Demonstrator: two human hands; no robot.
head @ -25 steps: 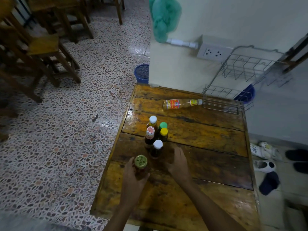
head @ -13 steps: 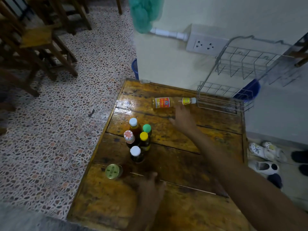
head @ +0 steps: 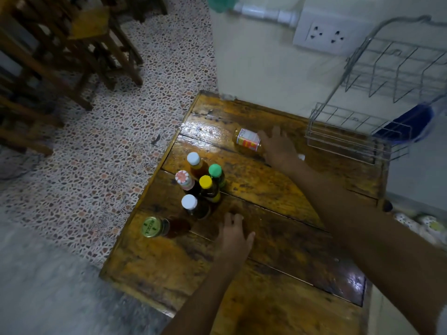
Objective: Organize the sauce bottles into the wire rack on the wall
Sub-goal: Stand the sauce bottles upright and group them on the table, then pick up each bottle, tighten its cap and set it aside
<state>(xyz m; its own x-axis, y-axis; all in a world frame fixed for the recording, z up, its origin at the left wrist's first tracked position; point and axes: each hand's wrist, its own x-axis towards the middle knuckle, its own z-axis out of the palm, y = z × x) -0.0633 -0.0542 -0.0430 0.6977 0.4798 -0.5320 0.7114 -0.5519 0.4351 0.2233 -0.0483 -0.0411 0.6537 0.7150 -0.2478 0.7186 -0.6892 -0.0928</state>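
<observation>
A sauce bottle with a red and yellow label (head: 248,140) lies on its side at the far end of the wooden table (head: 278,257). My right hand (head: 278,147) lies over its neck half with the fingers stretched out; the white cap peeks out beside my wrist. Several capped bottles (head: 202,183) stand in a tight cluster at mid table, and a green-lidded jar (head: 152,227) stands nearer the left edge. My left hand (head: 234,235) rests flat on the table just right of the cluster, holding nothing. The wire rack (head: 358,135) hangs on the wall at the far right, with nothing in it.
A white power socket (head: 325,35) and a pipe sit on the wall above the table. A blue bin (head: 411,122) shows behind the rack. Wooden chairs (head: 79,49) stand on the pebbled floor to the left. Sandals (head: 420,226) lie on the floor at right.
My left hand let go of the green-lidded jar and moved right onto the table. My right hand reached from the bottle cluster to the lying bottle and now covers it.
</observation>
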